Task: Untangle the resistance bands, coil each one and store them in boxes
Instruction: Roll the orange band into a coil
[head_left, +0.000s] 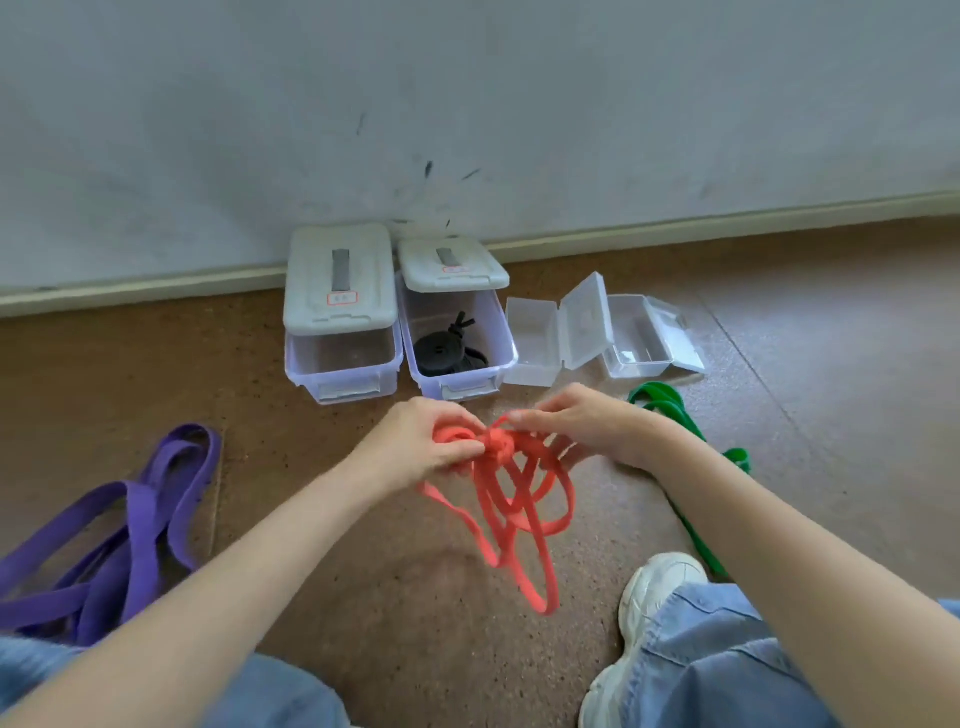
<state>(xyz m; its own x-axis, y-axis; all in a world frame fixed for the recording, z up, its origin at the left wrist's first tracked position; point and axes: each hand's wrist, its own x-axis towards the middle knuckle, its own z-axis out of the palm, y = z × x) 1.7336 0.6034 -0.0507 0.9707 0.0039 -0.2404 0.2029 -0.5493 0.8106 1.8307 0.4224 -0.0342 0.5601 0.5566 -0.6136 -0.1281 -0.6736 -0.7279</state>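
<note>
A tangled red resistance band (511, 501) hangs in loops above the floor, with a knot at its top. My left hand (415, 441) grips a bunch of its loops just left of the knot. My right hand (582, 423) pinches the band at the knot, with loops draped over its fingers. A purple band (124, 525) lies loose on the floor at the left. A green band (670, 410) lies on the floor behind my right forearm. A coiled black band (447, 353) sits inside the second lidded box (457, 384).
Two lidded storage boxes (340, 332) stand against the wall, lids pushed back. To their right are two small clear hinged boxes (530, 338) (641, 338), both open. My knees in jeans and a white shoe (649, 613) fill the bottom of the view.
</note>
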